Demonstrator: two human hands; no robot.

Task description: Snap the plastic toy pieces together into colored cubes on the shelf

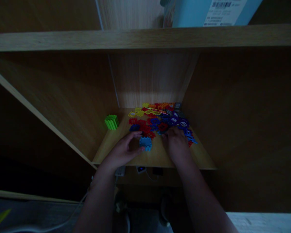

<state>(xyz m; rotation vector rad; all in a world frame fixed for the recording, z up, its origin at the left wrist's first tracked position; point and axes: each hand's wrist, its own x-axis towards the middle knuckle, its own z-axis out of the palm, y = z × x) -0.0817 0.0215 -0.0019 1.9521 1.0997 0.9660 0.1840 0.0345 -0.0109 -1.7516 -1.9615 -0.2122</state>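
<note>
A pile of small plastic interlocking pieces [160,118] in yellow, red, blue, purple and orange lies at the back of a wooden desk [157,157]. My left hand [122,150] curls around a light blue cube [145,143] built from such pieces, thumb and fingers touching it. My right hand [176,144] rests palm down at the near edge of the pile, fingers bent onto the pieces; whether it holds one is hidden. A green cube [111,122] stands apart at the left.
Wooden side walls close in the desk on the left and right. A shelf [145,37] runs overhead with a light blue box [208,11] on it. Cables and a small device [141,169] hang below the desk's front edge. The scene is dim.
</note>
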